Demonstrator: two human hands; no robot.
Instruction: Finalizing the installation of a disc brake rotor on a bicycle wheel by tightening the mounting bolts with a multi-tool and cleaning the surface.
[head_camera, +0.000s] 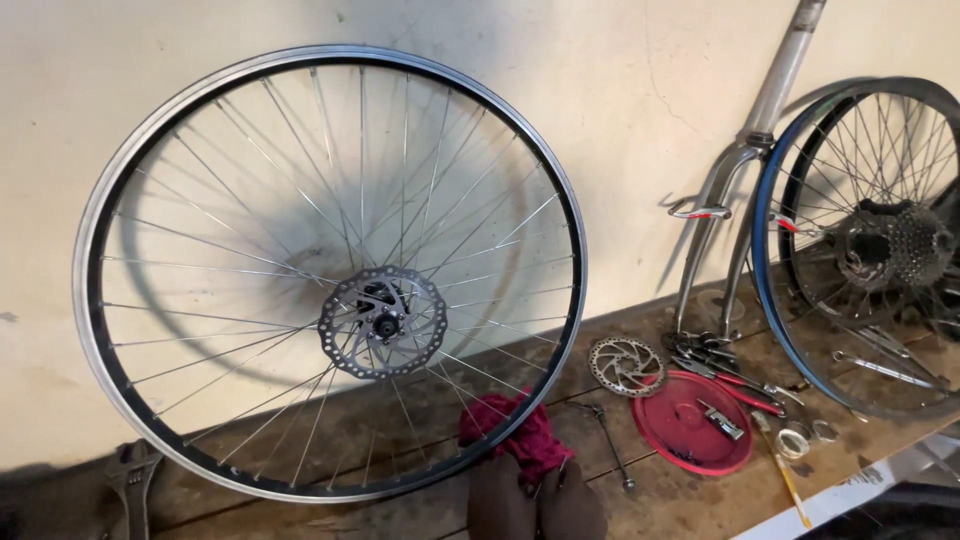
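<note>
Wheel (330, 270) w/ disc rotor leaned upright vs wall, propped on bench (450, 400); red rag (520, 435) at rim. Hands out of view, so grip unknown.

A large bicycle wheel (330, 270) stands upright on the wooden tabletop (660, 500), leaning back against the pale wall. Its silver rim has a black inner band and carries no tyre. Thin metal spokes run from the rim to the hub, where a round, perforated brake disc (382, 322) is fixed (its edge is wavy and dark grey). A dark red rag (520, 432) lies bunched on the tabletop at the wheel's lower right, touching the rim and partly behind it.
</note>
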